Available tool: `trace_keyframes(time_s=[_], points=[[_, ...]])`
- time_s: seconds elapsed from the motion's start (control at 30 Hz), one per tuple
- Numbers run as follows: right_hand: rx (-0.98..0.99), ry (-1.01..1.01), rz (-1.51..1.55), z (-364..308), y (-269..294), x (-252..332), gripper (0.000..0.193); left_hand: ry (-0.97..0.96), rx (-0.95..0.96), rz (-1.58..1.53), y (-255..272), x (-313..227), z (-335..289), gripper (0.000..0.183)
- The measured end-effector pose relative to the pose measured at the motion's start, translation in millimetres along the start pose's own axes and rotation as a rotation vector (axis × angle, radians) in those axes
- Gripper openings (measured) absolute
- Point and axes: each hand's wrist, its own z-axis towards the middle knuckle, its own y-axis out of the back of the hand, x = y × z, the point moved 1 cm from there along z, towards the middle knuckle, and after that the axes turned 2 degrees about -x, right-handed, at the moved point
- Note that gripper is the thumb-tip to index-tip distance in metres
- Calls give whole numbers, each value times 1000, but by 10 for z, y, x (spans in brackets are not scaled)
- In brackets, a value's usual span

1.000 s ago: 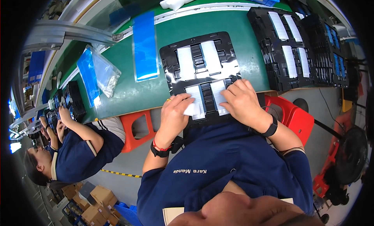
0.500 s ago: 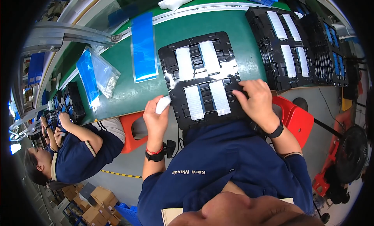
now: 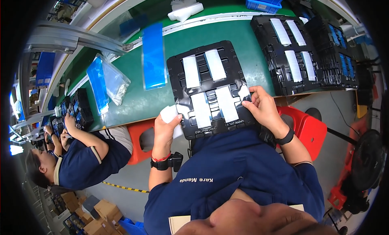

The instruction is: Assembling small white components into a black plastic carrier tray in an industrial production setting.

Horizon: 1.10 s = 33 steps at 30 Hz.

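Observation:
A black plastic tray (image 3: 188, 93) lies at the near edge of the green table in front of me. Four-cornered pockets in it hold several white strips (image 3: 214, 65), laid in two rows. My left hand (image 3: 164, 131) is closed round a soft white piece (image 3: 169, 112), cloth or paper, with the thumb against the tray's left edge. On the opposite edge, my right hand (image 3: 262, 107) pinches the tray's rim between thumb and fingers.
Blue film sheets (image 3: 154, 58) and a clear plastic bag (image 3: 115, 81) lie left of the tray. Stacked black trays (image 3: 279, 65) stand at right. Red stools (image 3: 302, 129) flank me. A co-worker (image 3: 81, 150) sits at left. Blue bins (image 3: 263, 2) stand at the back.
My left hand's white piece now spreads out more beside the tray's left edge. My right fingers have closed on the tray's right rim. The view has shifted slightly.

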Motion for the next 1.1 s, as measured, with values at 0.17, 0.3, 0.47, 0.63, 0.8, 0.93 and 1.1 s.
trace_keyframes(time_s=[0.17,0.3,0.47,0.63,0.8,0.93,1.1], points=[[-47,-13,268,-18,1,-166,37,-7,63,-132,-20,-144,-33,28],[-2,-10,288,13,145,16,38,7,108,-177,-47,-376,-144,25],[-49,14,333,15,389,53,37,-52,183,-224,-209,-553,-122,27],[-133,4,433,52,790,18,35,-69,282,-157,-610,-792,-55,27],[-271,-43,472,95,1297,-131,35,-152,464,-54,-1224,-953,123,23],[-362,-6,412,167,1670,-378,34,-135,569,-45,-1749,-919,363,23],[-493,19,212,311,1980,-771,34,-116,565,-44,-2351,-718,615,31]])
